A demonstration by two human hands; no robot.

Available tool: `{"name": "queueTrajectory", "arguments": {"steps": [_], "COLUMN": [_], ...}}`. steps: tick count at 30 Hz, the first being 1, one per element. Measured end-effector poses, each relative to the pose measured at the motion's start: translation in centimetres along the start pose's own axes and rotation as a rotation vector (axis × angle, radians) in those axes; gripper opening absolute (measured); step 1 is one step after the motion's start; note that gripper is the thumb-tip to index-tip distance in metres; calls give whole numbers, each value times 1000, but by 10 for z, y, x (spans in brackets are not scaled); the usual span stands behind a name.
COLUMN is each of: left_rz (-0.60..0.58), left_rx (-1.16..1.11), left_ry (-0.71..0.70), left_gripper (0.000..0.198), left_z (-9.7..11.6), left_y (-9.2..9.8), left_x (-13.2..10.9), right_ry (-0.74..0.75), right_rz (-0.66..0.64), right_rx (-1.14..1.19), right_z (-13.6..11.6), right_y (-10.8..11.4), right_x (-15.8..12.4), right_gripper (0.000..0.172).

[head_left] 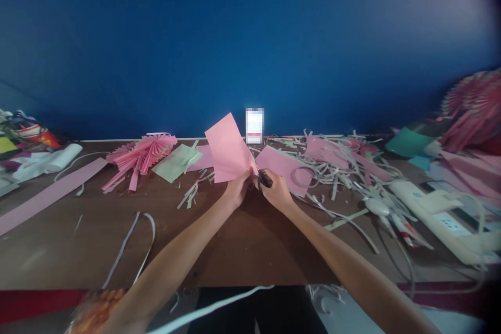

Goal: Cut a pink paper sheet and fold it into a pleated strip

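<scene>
My left hand (239,188) is closed on the lower right corner of a pink sheet of paper (229,148), which stands up tilted above the table. In my right hand (277,190) is a pair of scissors (266,180) with dark handles; the fingers wrap round them. The blades point up along the right edge of the sheet, close to my left fingers. A thin strip curls beside that edge. Behind my right hand lies another pink sheet (285,167). How far the blades are parted is too small to tell.
Folded pink paper fans (146,154) and pale green paper (178,162) lie left on the brown table (235,250). Tangled paper strips (332,169), a glue gun (378,207) and a white power strip (434,219) are on the right. A lit phone (254,125) leans against the blue wall.
</scene>
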State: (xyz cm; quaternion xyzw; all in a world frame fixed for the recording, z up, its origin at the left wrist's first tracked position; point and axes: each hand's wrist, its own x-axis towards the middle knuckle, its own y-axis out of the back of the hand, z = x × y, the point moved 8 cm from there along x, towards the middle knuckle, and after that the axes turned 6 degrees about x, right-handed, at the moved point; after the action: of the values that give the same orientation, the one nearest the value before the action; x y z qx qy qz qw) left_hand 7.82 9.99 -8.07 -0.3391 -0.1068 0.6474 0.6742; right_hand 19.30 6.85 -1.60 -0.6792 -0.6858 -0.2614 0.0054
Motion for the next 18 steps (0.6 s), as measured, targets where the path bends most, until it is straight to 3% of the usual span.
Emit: {"name": "queueTrajectory", "arguments": {"steps": [3,12,18], "left_rz": [-75,29,-3], "left_rx": [30,1,-2], "left_ry": [-29,-17,-68], "left_gripper": [27,27,25], "left_z": [1,0,6], "left_y": [-4,3,-1], "left_x": [2,1,-2], "right_ry": [5,-11,-20], "right_rz": [5,-33,-41], "right_rx": [11,56,52], "right_z": [0,2,-1], "right_y": [0,-1,2], "right_x": [0,1,0], "right_gripper": [23,23,20]}}
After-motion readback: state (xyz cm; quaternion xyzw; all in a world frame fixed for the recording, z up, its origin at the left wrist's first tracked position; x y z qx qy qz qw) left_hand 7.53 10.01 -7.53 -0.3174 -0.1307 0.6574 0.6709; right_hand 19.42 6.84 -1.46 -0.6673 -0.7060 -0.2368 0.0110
